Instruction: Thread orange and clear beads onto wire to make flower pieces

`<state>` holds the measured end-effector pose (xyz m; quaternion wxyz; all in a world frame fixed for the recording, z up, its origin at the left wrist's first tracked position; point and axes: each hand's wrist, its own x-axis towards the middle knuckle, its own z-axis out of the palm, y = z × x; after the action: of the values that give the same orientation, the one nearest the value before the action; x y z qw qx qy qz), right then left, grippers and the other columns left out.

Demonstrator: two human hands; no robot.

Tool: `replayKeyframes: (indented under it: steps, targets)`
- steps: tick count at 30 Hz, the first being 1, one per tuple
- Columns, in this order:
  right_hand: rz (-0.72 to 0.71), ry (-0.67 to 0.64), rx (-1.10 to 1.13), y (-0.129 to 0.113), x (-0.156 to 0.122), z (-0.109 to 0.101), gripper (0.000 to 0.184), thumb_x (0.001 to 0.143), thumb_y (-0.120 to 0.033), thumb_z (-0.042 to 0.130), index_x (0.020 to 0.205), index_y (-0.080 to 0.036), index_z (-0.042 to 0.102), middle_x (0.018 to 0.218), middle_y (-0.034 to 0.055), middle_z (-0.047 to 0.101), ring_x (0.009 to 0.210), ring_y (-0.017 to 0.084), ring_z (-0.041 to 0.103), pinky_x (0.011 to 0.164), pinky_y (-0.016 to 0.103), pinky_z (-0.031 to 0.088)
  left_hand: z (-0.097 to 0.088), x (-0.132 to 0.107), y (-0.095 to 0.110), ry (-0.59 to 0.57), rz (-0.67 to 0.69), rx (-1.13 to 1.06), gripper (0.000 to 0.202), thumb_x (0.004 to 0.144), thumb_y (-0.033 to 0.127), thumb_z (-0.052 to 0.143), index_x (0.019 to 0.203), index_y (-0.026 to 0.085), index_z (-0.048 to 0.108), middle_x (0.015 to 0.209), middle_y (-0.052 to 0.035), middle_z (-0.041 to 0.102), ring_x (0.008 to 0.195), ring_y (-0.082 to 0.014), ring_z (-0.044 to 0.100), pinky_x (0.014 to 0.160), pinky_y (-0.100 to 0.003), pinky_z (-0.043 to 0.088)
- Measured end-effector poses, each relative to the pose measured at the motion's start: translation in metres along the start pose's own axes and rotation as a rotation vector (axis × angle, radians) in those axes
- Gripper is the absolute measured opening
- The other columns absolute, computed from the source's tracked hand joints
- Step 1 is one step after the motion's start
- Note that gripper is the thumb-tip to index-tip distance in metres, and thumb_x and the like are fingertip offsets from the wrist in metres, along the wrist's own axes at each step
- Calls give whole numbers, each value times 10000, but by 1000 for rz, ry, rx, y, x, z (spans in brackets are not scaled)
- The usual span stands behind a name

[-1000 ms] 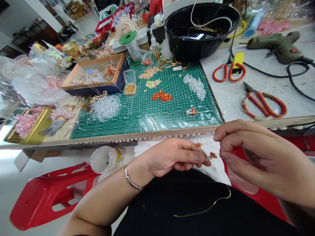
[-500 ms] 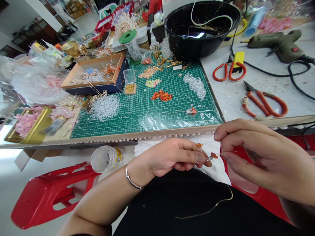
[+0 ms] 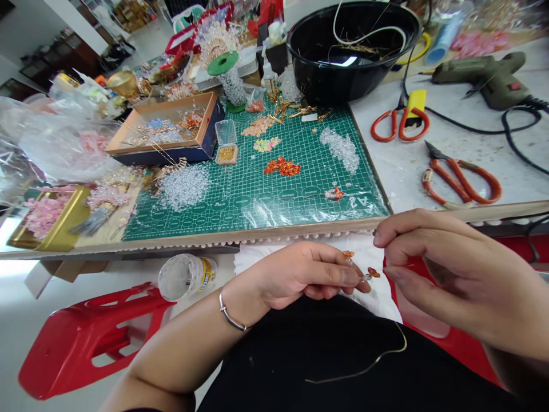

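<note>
My left hand (image 3: 295, 272) pinches a small beaded wire piece between thumb and forefinger, just in front of the table edge. Orange flower beads (image 3: 373, 273) and clear beads (image 3: 366, 277) stick out past its fingertips, with another orange bead (image 3: 348, 254) above the thumb. To the right, my right hand (image 3: 454, 280) has thumb and fingers pressed together close to the orange beads. A fine strand seems to run from the beads into that pinch. A thin gold wire (image 3: 377, 358) curves over the dark clothing on my lap.
A green cutting mat (image 3: 240, 200) carries orange beads (image 3: 282, 167), clear beads (image 3: 184, 187) and a beaded piece (image 3: 333, 194). Red-handled pliers (image 3: 463, 177), cutters (image 3: 400, 123) and a glue gun (image 3: 484, 80) lie right. A black basin (image 3: 330, 80) stands behind; a red stool (image 3: 86, 343) is left below.
Almost nothing differs. Both hands keep their places and their grip, with only a very slight shift of the left fingertips and the beads.
</note>
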<state>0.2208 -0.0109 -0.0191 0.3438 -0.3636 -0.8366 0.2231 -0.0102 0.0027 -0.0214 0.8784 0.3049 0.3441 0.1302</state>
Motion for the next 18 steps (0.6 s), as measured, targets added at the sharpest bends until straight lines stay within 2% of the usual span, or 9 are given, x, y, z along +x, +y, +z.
replayKeyframes:
  steps: [7,10,14,18]
  targets:
    - [10,68,32,-3,-3,4,79,894,-188,587,889,-267,590,954,35,629,881,164,645,711,274,509,0,0,-2,7,41,-32,160,804,279,786,806,125,742,818,-50,668,569,-43,429,456,-200,215]
    - [152,72,165,-1,-8,10,67,926,-247,601,865,-274,592,964,23,632,900,169,638,713,262,510,0,0,-2,14,57,-42,182,789,296,794,821,123,747,816,-54,667,562,-45,417,457,-206,210]
    - [377,10,439,3,-13,17,169,948,-344,616,799,-267,596,960,0,626,859,152,622,698,229,509,0,-1,-2,19,53,-40,221,765,325,818,824,123,750,820,-61,667,576,-54,416,464,-212,219]
    - [397,11,471,3,-13,19,174,947,-347,623,798,-261,603,959,-1,631,859,152,617,727,233,505,0,-2,-2,-2,66,-42,173,797,297,794,813,130,750,854,-60,668,583,-49,415,472,-210,225]
